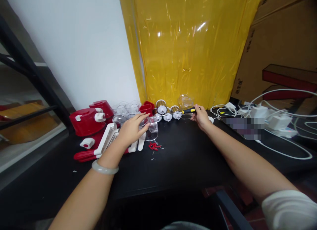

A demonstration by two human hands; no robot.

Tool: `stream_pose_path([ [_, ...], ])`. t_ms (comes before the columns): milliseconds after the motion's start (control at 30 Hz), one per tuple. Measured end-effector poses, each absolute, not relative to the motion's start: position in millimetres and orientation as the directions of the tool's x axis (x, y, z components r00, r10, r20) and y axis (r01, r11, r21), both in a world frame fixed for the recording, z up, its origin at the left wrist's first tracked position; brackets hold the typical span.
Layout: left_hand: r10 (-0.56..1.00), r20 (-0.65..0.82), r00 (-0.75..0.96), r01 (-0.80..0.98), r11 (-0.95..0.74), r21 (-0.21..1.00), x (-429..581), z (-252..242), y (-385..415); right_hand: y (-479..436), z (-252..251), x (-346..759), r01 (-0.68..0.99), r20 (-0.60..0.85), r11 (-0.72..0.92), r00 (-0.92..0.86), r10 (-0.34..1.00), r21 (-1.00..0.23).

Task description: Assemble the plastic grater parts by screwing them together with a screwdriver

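Note:
My right hand [201,117] is closed round a yellow and black screwdriver [188,110], whose shaft points left past several silver grater drums [161,107]. My left hand [133,129] has its fingers spread over a clear plastic part [151,126]; whether it touches that part cannot be made out. Below the clear part lie small red pieces [154,146] and a few screws [162,148]. Clear cups [126,108] and a red part [147,108] stand behind my left hand.
Red housings [86,121] and red and white handles [85,155] lie on the black table [183,160] at left. White cables, chargers [279,121] and a phone-like device [241,127] are at right. A yellow plastic curtain [188,48] hangs behind.

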State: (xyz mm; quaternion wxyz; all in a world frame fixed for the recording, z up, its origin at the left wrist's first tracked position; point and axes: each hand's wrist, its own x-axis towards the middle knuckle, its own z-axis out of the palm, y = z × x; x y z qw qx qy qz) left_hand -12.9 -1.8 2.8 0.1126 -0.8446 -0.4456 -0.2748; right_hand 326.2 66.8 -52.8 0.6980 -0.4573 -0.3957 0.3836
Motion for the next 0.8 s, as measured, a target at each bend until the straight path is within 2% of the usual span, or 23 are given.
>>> stream_pose_path([
  [133, 0.691, 0.563, 0.453, 0.812, -0.581, 0.060, -12.8, 2.8, -1.8, 66.3, -52.0, 325.5, -0.158, 0.196, 0.279, 0.405, 0.893, -0.947],
  [333, 0.687, 0.570, 0.451, 0.815, -0.577, 0.050, -12.8, 2.2, -1.5, 59.8, -45.4, 321.9, -0.316, 0.119, 0.238, 0.353, 0.928, -0.918],
  [467, 0.689, 0.567, 0.451, 0.820, -0.570, 0.041, -12.5, 2.4, -1.8, 61.5, -46.9, 323.0, -0.286, 0.139, 0.252, 0.363, 0.921, -0.924],
  [667, 0.687, 0.569, 0.452, 0.815, -0.578, 0.051, -12.0, 3.3, -2.7, 68.0, -54.5, 327.3, -0.132, 0.235, 0.309, 0.399, 0.886, -0.942],
  [800, 0.693, 0.564, 0.449, 0.816, -0.576, 0.058, -11.9, 3.6, -3.0, 67.5, -53.5, 327.1, -0.187, 0.192, 0.280, 0.385, 0.903, -0.942],
])
